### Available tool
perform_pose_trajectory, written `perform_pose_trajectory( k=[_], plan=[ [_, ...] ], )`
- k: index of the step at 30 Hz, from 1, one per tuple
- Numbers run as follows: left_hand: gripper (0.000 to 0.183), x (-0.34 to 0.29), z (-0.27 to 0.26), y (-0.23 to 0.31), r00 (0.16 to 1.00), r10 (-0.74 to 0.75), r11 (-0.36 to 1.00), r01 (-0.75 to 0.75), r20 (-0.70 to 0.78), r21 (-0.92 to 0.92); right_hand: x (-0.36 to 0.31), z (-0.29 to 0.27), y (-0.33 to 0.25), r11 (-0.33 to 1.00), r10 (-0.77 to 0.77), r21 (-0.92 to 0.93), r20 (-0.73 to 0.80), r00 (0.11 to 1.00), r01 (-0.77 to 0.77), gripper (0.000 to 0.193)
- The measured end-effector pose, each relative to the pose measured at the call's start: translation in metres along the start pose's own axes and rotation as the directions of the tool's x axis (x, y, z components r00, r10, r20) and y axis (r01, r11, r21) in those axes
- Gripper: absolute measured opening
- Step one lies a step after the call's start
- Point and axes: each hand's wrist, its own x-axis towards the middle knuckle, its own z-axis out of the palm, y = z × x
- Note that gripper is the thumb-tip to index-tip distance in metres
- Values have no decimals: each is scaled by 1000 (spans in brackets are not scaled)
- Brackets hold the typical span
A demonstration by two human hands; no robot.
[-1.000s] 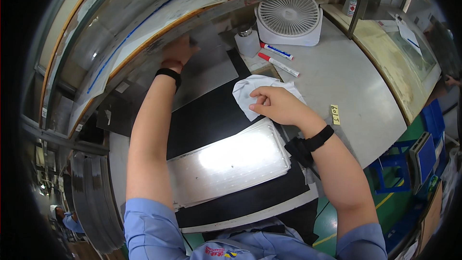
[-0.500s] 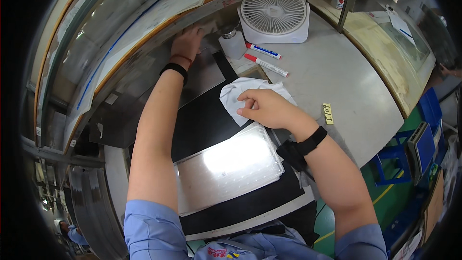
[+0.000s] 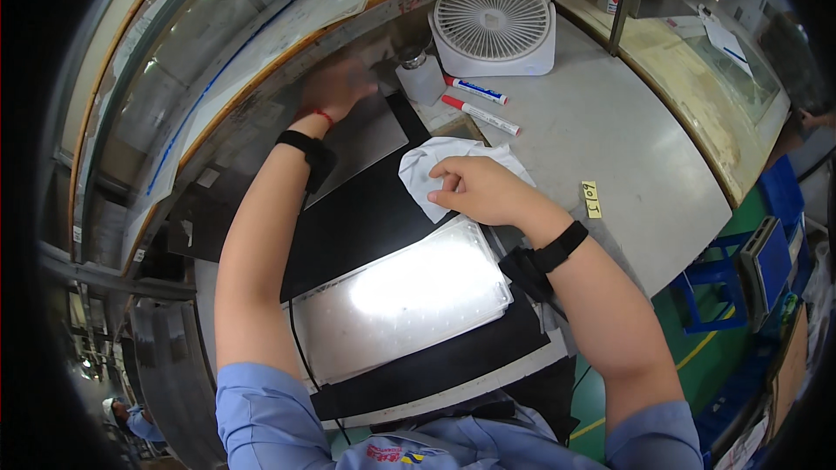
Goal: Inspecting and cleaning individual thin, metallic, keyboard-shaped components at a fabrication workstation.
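Note:
My left hand, smeared by motion, is over the far left of the bench, above a flat grey metal sheet. Its fingers are too blurred to read. My right hand rests at the near edge of a crumpled white cloth, its fingers curled in toward the thumb, with nothing visible between them. Just below that hand lies a stack of shiny rectangular metal plates on a black mat.
Beyond the cloth stand a white pump bottle and a white fan. Two markers with red caps lie beside the bottle. A yellow label is on the grey bench. Blue stools stand at the right.
My left hand has shifted slightly and blurred, and its forearm has swung left, uncovering more of the plates' left end. My right hand stays in place.

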Motion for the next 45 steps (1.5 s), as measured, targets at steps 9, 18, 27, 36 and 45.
perform_pose_trajectory(
  k=[9, 18, 27, 36, 45],
  plan=[
    [88, -9, 30, -28, 801, -282, 959, 251, 528, 131, 0, 4, 2, 999, -31, 27, -22, 999, 32, 37],
    [90, -17, 33, -25, 852, -300, 954, 265, 430, 140, 0, 6, 0, 999, -40, 16, -8, 999, 40, 37],
    [36, -76, -28, 65, 965, 55, 811, 107, 257, -575, 0, 1, 9, 998, -54, -33, -21, 998, 53, 36],
    [14, -294, -44, 269, 473, 875, 357, -491, 100, -795, 1, 7, -1, 996, -48, -71, 10, 999, 48, 37],
    [12, -328, -22, 304, 432, 901, 364, -690, 47, -626, -12, 6, -19, 999, -28, -42, 82, 996, 32, 37]
  ],
)
